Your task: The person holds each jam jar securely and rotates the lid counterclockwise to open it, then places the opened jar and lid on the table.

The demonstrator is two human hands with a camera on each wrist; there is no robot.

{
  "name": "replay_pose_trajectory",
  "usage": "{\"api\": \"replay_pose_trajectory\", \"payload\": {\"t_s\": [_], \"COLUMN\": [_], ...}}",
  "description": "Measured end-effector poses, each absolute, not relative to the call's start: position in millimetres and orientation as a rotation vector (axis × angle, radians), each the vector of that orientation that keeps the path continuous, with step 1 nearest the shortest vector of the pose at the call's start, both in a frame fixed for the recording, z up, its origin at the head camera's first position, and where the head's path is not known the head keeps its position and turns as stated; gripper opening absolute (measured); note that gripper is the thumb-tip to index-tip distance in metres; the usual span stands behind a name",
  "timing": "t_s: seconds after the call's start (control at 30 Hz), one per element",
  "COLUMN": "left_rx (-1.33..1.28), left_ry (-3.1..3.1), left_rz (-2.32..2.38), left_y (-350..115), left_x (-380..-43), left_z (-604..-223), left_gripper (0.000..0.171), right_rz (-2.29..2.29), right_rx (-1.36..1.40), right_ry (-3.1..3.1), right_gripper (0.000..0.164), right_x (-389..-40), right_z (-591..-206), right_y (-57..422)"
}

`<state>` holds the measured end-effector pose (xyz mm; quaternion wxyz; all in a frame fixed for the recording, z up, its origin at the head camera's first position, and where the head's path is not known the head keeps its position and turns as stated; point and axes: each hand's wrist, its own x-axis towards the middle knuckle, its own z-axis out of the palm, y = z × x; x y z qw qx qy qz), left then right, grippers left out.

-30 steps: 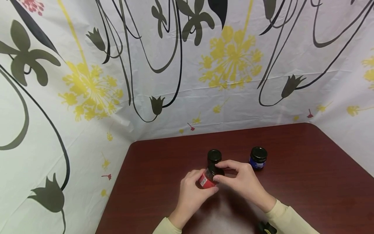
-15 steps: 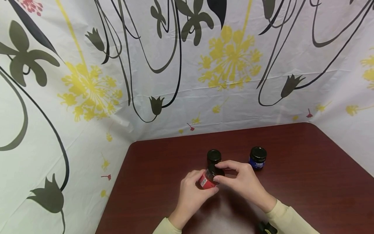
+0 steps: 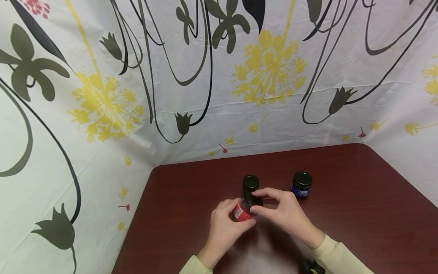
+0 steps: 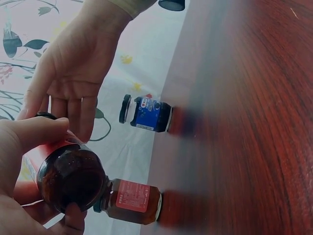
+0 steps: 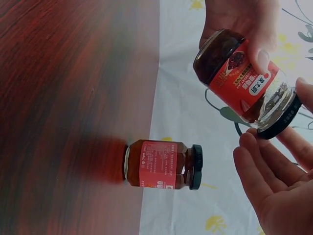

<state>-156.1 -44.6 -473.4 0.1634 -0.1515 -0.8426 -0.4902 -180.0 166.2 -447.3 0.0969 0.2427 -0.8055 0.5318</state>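
At the bottom edge of the head view, to the right of centre, there is a dark object (image 3: pixel 314 267) with some yellow on it, partly hidden by the pale yellow sleeve (image 3: pixel 340 253); I cannot tell what it is. A little higher, in the lower middle of the frame, the left hand (image 3: pixel 224 222) has its fingers curled around a red-labelled jar (image 5: pixel 239 81), which is raised above the worktop (image 3: pixel 184 198) and tilted, its mouth leaning to the upper right. At this mouth sits a black lid (image 3: pixel 254 199), and the right hand (image 3: pixel 285 209) pinches its rim between thumb and fingers. Just behind the held jar, a second jar (image 5: pixel 159 164) stands upright, also with red label and dark lid. Farther to the right, near the right hand, stands a blue-labelled jar (image 3: pixel 302 184), closed by a black lid too. Behind the far edge hangs a white cloth (image 3: pixel 205 102) printed with yellow and grey-green flowers.
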Motion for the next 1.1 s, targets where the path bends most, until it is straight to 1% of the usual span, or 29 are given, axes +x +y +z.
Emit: {"api": "replay_pose_trajectory", "payload": {"t_s": [0.17, 0.4, 0.77, 1.1], "left_rx": [-0.417, -0.419, -0.395, -0.412], "left_ry": [-2.409, -2.397, -2.425, -2.393], "left_rz": [-1.392, -1.375, -1.287, -1.203], "left_y": [-43.8, -42.8, -41.0, -37.8], "left_x": [-156.0, -156.9, -156.1, -154.3], "left_z": [-472.5, -473.5, -474.2, -475.8], "left_gripper": [0.052, 0.051, 0.051, 0.051], "right_rz": [1.551, 1.527, 1.512, 1.518], "right_rx": [0.74, 0.679, 0.655, 0.544], "right_ry": [-2.388, -2.387, -2.397, -2.445], "right_gripper": [0.034, 0.031, 0.032, 0.032], "right_x": [-179.9, -175.5, -178.3, -177.2], "right_z": [-446.3, -440.5, -445.0, -444.7], "right_y": [166.5, 163.6, 164.3, 162.0]}}
